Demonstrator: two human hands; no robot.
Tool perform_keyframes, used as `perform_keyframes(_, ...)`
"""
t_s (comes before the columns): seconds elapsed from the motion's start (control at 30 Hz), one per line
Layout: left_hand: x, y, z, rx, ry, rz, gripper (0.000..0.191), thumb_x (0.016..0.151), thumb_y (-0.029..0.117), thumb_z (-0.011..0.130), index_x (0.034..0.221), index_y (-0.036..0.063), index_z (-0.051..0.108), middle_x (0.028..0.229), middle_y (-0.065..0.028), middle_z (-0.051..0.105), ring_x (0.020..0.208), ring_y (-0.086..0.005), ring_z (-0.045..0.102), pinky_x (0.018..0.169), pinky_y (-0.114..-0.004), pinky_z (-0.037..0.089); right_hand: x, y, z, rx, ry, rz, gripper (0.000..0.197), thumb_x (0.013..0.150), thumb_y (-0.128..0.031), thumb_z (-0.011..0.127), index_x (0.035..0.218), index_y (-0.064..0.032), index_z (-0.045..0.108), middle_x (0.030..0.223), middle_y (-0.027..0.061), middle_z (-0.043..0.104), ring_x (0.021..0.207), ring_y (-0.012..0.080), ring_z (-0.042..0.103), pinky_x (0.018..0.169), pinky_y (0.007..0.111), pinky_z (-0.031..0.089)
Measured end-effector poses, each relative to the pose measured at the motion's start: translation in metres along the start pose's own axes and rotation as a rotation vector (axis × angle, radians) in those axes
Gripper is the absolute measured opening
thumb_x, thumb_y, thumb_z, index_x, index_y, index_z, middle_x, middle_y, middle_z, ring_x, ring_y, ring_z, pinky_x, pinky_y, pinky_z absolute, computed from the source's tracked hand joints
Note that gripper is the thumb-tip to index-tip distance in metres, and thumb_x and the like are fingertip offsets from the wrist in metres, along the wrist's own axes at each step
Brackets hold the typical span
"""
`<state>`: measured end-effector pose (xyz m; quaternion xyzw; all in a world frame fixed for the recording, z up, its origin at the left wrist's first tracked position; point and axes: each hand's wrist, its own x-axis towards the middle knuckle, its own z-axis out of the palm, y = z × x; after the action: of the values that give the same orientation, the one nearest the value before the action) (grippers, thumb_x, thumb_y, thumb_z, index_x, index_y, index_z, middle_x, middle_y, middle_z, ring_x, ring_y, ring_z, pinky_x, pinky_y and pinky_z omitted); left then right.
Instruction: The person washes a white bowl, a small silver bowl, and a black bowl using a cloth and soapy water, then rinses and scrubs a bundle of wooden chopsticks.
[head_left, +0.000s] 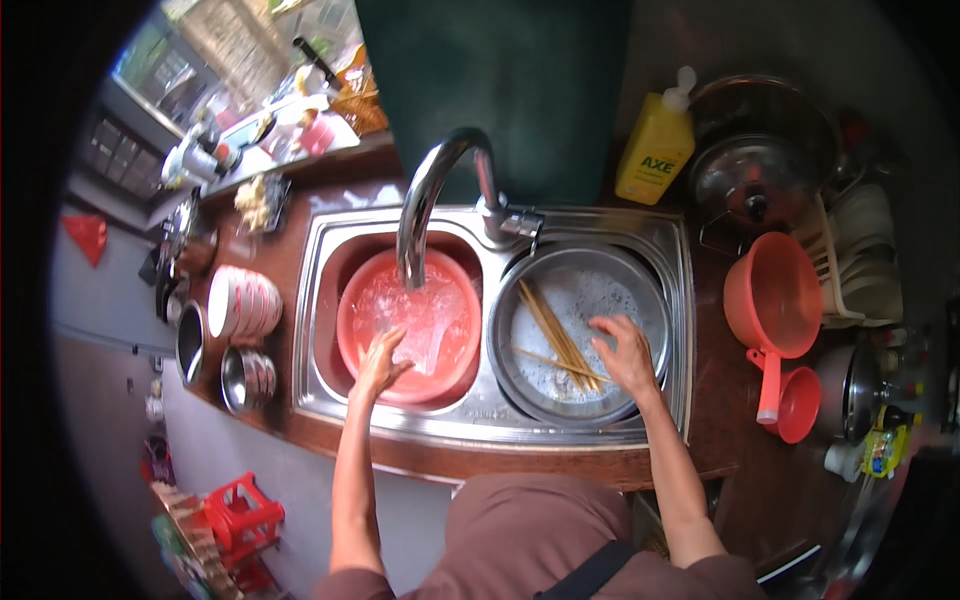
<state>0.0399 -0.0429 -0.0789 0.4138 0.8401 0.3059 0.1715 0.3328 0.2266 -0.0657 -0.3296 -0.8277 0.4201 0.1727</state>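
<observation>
My left hand (381, 366) is over the near left rim of a pink plastic basin (470, 337) in the left sink bowl, fingers apart and holding nothing. Rippling water (397, 300) fills that basin, and a pale shape under the surface is too blurred to name. The chrome faucet (420, 202) has its spout above it. Over the right side of a round metal basin (504, 375) in the right bowl hovers my right hand (626, 354), empty with fingers spread. Several wooden chopsticks (559, 334) lie in this basin among suds, one crossing the others.
Stacked white-and-red bowls (244, 301) and metal bowls (247, 379) stand left of the sink (480, 416). At the right are a coral dipper (772, 300), a smaller red bowl (799, 405) and a dish rack (829, 259). Behind stands a yellow AXE detergent bottle (655, 154).
</observation>
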Motion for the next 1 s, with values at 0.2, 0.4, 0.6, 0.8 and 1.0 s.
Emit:
perform_keyframes(0.2,0.01,0.158,-0.084,-0.494,-0.268,0.127,0.03,0.079,0.007,0.055,0.107,-0.0037,0.055,0.098,-0.0173,0.061,0.085,-0.0193,0.06,0.076,-0.029,0.047,-0.029,0.027,-0.009,-0.019,0.025,0.116,0.021,0.075,-0.007,0.058,0.095,0.0004,0.059,0.086,0.0141,0.056,0.078,0.0256,0.057,0.071,0.033,0.044)
perform_keyframes(0.4,-0.023,0.279,-0.099,-1.01,-0.515,1.04,0.034,0.079,0.026,0.062,0.097,-0.0021,0.06,0.082,-0.0139,0.062,0.065,-0.023,0.061,0.059,-0.028,0.049,-0.04,0.004,-0.015,0.048,0.062,0.107,0.022,0.075,-0.004,0.059,0.096,-0.0008,0.059,0.085,0.0121,0.055,0.078,0.0227,0.056,0.069,0.031,0.044)
perform_keyframes(0.6,-0.034,0.316,-0.109,-1.375,-0.664,0.953,0.038,0.083,0.03,0.052,0.12,0.0338,0.049,0.12,0.0135,0.047,0.094,-0.0239,0.047,0.08,-0.048,0.039,-0.046,-0.133,-0.119,0.234,0.347,-0.363,0.049,0.069,-0.02,0.065,0.11,-0.004,0.044,0.092,0.007,0.045,0.081,0.0161,0.046,0.073,0.028,0.041)
perform_keyframes(0.8,-0.038,0.327,-0.109,-1.316,-0.743,1.022,0.035,0.083,0.03,0.052,0.118,0.0319,0.049,0.119,0.0116,0.048,0.095,-0.0238,0.048,0.081,-0.049,0.039,-0.071,-0.203,-0.194,-0.135,0.61,-0.987,0.066,0.07,-0.036,0.062,0.121,-0.0057,0.032,0.105,0.0118,0.042,0.088,0.0218,0.047,0.08,0.034,0.04)
perform_keyframes(1.0,-0.026,0.329,-0.112,-1.236,-0.807,1.028,0.033,0.083,0.029,0.052,0.116,0.0299,0.05,0.118,0.0098,0.049,0.095,-0.0238,0.048,0.082,-0.049,0.038,-0.074,-0.211,-0.222,-0.268,0.657,-1.124,0.063,0.07,-0.034,0.061,0.12,-0.0054,0.034,0.105,0.0115,0.042,0.088,0.0213,0.047,0.08,0.034,0.04)
